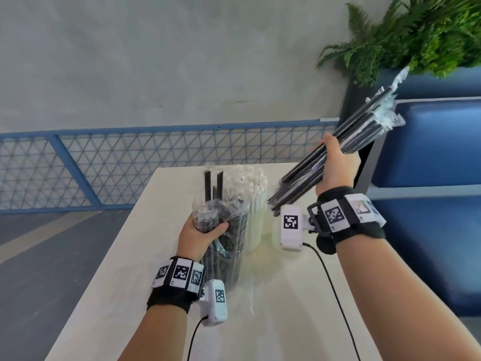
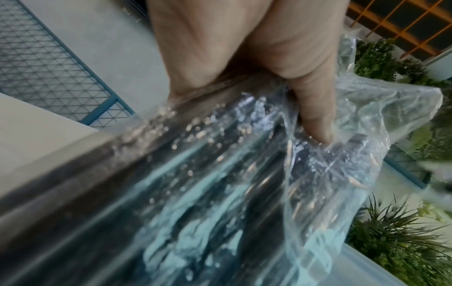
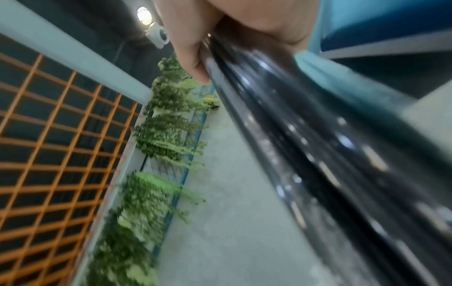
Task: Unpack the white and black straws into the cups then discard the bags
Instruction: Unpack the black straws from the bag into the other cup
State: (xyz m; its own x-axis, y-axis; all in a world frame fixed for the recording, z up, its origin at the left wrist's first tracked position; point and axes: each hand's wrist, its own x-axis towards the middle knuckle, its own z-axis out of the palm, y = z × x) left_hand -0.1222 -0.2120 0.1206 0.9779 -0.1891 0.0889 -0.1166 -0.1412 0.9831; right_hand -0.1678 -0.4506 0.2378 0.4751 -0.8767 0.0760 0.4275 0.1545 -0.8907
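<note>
Your right hand (image 1: 338,165) clenches a bundle of black straws (image 1: 346,144) held aloft right of the bench (image 1: 125,256). Your left hand (image 1: 197,233) grips the bag (image 1: 221,217) over the cups (image 1: 255,227).

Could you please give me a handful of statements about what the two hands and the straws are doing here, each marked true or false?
1. The right hand grips a bundle of black straws raised off the pale table. True.
2. The left hand lies flat and open on the table. False: it grips the crumpled clear plastic bag around the black straws standing on the table.
3. White straws stand upright just behind the bagged black straws. True.
4. The bundle in the right hand points straight down into a cup. False: it is tilted, its upper end toward the green fern plant.
5. The white straws lie scattered flat on the table. False: they stand together in a bunch.
</note>
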